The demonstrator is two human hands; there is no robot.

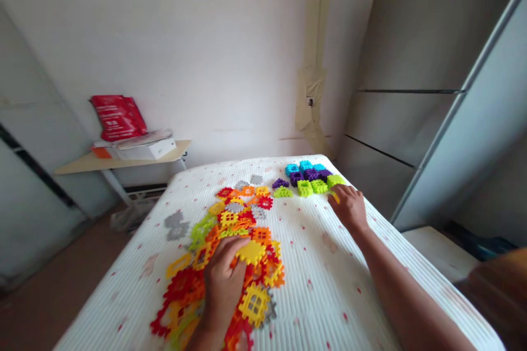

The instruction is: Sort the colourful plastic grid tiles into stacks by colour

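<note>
Left grip [224,271] pinching toothed yellow plastic tile [252,253], right grip [349,207] holding slim yellow plastic piece [335,196], near lime-green plastic blocks [319,186].

The counter [321,285] wears a white, red-spotted cloth [296,225] with bumpy lines. A big, messy heap of toy pieces [233,219], mostly red, orange and yellow, lies a bit left of the middle. Some gray pieces [177,225] lie just left of it. Near the far right corner sit blue blocks [305,165], purple blocks [310,174] and green blocks [319,186]. Beside them lie a purple piece [280,183] and a green piece [283,192].
</note>
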